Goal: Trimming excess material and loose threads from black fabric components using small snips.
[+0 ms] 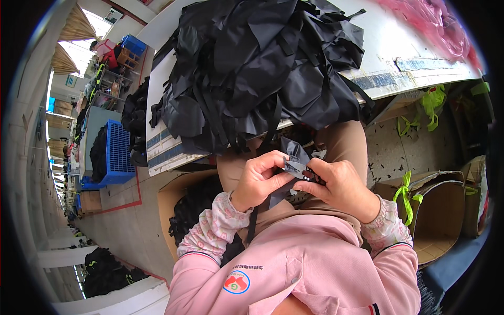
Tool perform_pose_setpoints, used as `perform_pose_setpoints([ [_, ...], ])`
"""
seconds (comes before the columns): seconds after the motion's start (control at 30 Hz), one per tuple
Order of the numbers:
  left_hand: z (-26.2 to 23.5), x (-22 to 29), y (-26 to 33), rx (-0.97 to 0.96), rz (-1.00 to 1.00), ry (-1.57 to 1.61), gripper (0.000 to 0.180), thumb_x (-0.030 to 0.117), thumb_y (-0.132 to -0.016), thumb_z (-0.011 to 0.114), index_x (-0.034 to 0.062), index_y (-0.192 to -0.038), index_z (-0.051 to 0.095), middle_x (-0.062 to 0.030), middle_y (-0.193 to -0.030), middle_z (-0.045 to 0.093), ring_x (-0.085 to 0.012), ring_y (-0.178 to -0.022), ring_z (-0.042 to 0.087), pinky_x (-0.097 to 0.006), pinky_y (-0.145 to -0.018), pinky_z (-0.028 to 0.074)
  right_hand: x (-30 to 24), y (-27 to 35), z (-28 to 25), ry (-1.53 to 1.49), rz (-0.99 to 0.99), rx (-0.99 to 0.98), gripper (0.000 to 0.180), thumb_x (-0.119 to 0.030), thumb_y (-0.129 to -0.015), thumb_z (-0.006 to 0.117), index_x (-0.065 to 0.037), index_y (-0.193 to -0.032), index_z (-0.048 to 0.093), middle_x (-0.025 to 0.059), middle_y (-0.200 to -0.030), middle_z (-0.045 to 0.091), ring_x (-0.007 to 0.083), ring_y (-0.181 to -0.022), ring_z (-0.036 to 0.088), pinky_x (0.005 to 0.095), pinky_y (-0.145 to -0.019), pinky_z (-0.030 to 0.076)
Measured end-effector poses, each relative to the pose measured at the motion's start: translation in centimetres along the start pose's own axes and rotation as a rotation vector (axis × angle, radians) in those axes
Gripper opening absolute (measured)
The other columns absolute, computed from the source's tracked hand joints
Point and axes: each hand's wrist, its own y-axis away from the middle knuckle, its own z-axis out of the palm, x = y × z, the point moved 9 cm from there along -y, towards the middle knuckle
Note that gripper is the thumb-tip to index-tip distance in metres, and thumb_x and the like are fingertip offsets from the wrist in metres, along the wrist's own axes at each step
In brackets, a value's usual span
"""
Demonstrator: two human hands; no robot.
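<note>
Above my lap, my left hand (260, 181) pinches a small piece of black fabric (295, 152) between thumb and fingers. A grey patch shows on its turned face. My right hand (338, 184) is closed at the right side of the same piece. Something dark with small pale spots shows by its fingertips, too small to name. A black strip hangs below the fabric beside my left hand. Just beyond my hands, a large heap of black cut fabric pieces and straps (262, 68) covers much of the white table (399, 52) and droops over its near edge.
Pink plastic sheeting (428, 26) lies at the table's far right. An open cardboard box (438, 215) with a green tie stands at right. Another cardboard box (167, 210) with black material sits by my left leg. Further left are a blue crate (119, 152) and black piles.
</note>
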Motion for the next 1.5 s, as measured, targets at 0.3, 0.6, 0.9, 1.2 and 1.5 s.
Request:
perform_pose_setpoints([
  [0.3, -0.4, 0.2, 0.2, 0.029, -0.009, -0.066, 0.016, -0.011, -0.084, 0.061, -0.0046, -0.098, 0.064, -0.0078, -0.104, 0.06, -0.0143, -0.095, 0.058, -0.027, -0.086, 0.047, 0.3, 0.4, -0.2, 0.059, 0.015, 0.014, 0.037, -0.031, -0.083, 0.073, -0.002, -0.075, 0.051, 0.0157, -0.057, 0.055, 0.036, -0.052, 0.057, 0.0415, -0.047, 0.043],
  [0.6, -11.6, -2.1, 6.9, -0.052, -0.182, -1.061, 0.017, 0.01, -0.078, 0.062, -0.0024, -0.088, 0.059, -0.0161, -0.089, 0.061, -0.0328, -0.083, 0.061, -0.037, -0.077, 0.049, 6.0, 1.2, -1.2, 0.038, 0.203, 0.062, 0.039, -0.031, -0.083, 0.073, 0.0, -0.076, 0.05, 0.0185, -0.062, 0.057, 0.0402, -0.059, 0.056, 0.0441, -0.052, 0.043],
  [0.9, -25.7, -25.1, 41.1, -0.532, -1.395, -1.007, 0.027, 0.029, -0.076, 0.077, 0.006, -0.089, 0.073, -0.0098, -0.083, 0.071, -0.0234, -0.081, 0.066, -0.038, -0.075, 0.051, 8.9, 1.0, 1.1, 0.122, 0.213, 0.085, 0.035, -0.031, -0.088, 0.067, -0.002, -0.098, 0.05, 0.0194, -0.069, 0.062, 0.0424, -0.066, 0.06, 0.0485, -0.056, 0.046],
  [1.2, -25.9, -7.5, 14.8, 0.309, -0.569, -0.64, 0.019, 0.02, -0.09, 0.063, 0.0027, -0.084, 0.064, -0.0033, -0.069, 0.062, -0.0096, -0.06, 0.057, -0.026, -0.056, 0.047, 7.8, -0.2, 2.9, 0.13, 0.176, 0.015, 0.03, -0.021, -0.087, 0.067, -0.002, -0.098, 0.048, 0.0203, -0.072, 0.064, 0.0416, -0.068, 0.062, 0.0464, -0.057, 0.047],
  [1.5, -32.1, 5.0, -4.9, 0.929, 0.331, -1.454, 0.045, 0.02, -0.081, 0.074, 0.006, -0.12, 0.056, -0.0144, -0.122, 0.06, -0.0329, -0.096, 0.064, -0.039, -0.09, 0.049, 7.1, 0.6, 5.6, -0.043, 0.232, -0.072, 0.025, -0.021, -0.083, 0.073, -0.002, -0.09, 0.059, 0.0166, -0.064, 0.06, 0.0329, -0.058, 0.061, 0.0374, -0.053, 0.047],
])
